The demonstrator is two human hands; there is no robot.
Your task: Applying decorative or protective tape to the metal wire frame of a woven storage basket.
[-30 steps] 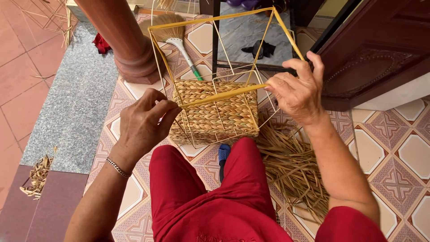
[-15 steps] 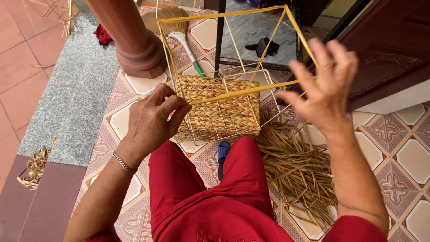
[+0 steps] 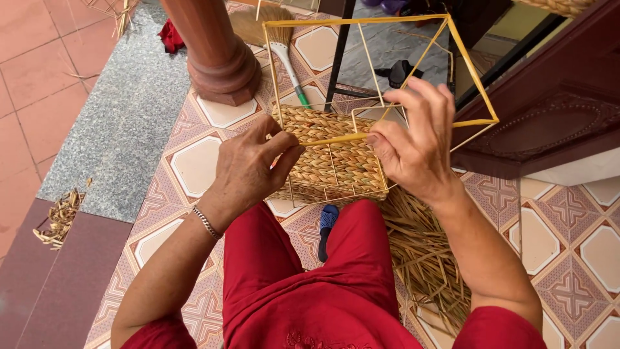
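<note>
The wire frame (image 3: 413,71) stands on the tiled floor (image 3: 194,161) just in front of the person's knees, its lower part already covered by woven straw (image 3: 336,161). The left hand (image 3: 248,171) is closed, pressing against the weave's left edge and pinching a strand there. The right hand (image 3: 413,142) is clamped on the yellow strand (image 3: 336,137) that crosses the top of the weave, fingers wrapped round the frame's front bar. If the pull turns uneven, the light frame could tip toward the loose straw pile (image 3: 426,252), or the strand could slip and slacken the row. A broom (image 3: 278,32) lies beyond, near the pillar (image 3: 219,52).
</note>
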